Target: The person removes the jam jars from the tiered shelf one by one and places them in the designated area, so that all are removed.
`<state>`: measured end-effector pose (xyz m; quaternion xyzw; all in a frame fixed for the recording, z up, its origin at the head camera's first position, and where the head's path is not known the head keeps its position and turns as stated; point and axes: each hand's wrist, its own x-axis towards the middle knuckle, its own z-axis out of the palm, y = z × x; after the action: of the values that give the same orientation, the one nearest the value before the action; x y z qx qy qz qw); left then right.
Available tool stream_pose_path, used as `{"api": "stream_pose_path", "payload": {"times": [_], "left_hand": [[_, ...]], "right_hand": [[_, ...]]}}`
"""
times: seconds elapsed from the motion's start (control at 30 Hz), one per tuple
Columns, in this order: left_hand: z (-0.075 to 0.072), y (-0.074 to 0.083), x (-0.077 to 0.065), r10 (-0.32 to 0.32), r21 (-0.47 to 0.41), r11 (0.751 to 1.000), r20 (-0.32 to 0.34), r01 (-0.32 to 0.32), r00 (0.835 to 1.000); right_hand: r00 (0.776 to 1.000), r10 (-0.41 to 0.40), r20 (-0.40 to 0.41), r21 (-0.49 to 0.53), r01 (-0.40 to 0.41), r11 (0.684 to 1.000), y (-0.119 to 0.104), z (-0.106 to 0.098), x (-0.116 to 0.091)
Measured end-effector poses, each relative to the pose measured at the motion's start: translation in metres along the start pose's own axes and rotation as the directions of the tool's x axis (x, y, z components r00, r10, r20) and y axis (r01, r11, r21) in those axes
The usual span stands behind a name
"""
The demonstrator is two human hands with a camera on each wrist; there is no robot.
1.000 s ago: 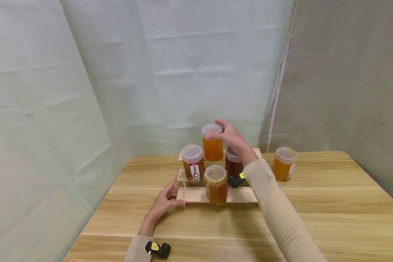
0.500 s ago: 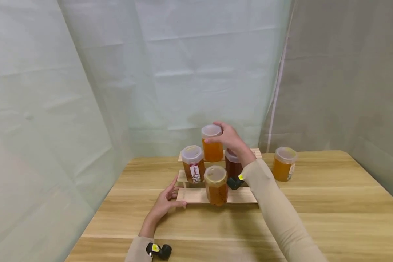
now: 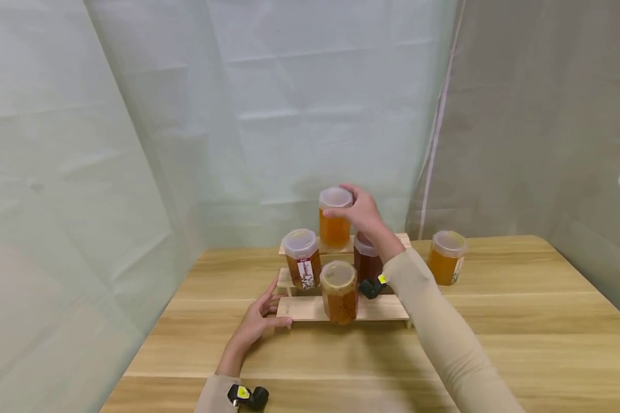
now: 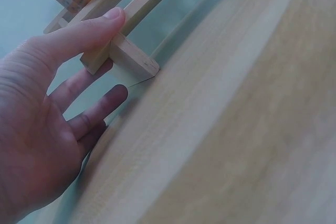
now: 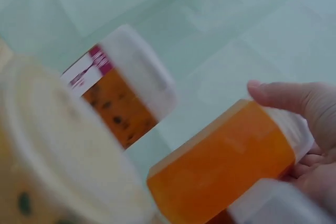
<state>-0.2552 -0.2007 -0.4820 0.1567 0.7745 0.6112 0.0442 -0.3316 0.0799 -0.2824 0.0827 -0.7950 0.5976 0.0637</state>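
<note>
Head: orange-filled jar (image 3: 334,228) in hand (image 3: 364,215)

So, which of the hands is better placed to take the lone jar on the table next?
Probably the right hand, after releasing the held jar: the lone jar stands nearer it, while the left hand grips the rack.

The right hand (image 3: 364,212) grips an amber jar (image 3: 333,230), seemingly above the rack (image 3: 303,308) the left hand (image 3: 254,323) holds.
</note>
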Motion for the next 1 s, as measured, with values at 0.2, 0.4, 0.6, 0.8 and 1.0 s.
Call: {"api": "stream_pose_path", "payload": {"times": [0.2,0.4,0.6,0.8,1.0], "left_hand": [[-0.001,-0.001,-0.003,-0.034,0.007,0.999,0.007,0.033,0.999],[-0.004,-0.002,-0.002,-0.032,0.008,0.999,-0.035,0.033,0.999],[0.003,-0.004,0.001,-0.028,-0.003,1.0,0.022,0.028,0.999],[0.004,-0.003,-0.001,-0.007,-0.015,1.0,0.024,0.007,1.0],[0.005,-0.004,0.002,-0.014,-0.007,1.0,0.032,0.014,0.999]], "right_hand": [[0.994,-0.041,-0.096,0.185,0.059,0.981,-0.02,-0.018,-0.007],[0.968,-0.136,-0.209,0.248,0.187,0.951,-0.051,-0.044,-0.011],[0.943,-0.151,-0.298,0.24,0.227,0.944,-0.061,-0.087,-0.021],[0.914,-0.149,-0.378,0.294,0.271,0.917,-0.062,-0.127,-0.026],[0.891,-0.128,-0.435,0.33,0.29,0.898,-0.058,-0.17,-0.034]]}}
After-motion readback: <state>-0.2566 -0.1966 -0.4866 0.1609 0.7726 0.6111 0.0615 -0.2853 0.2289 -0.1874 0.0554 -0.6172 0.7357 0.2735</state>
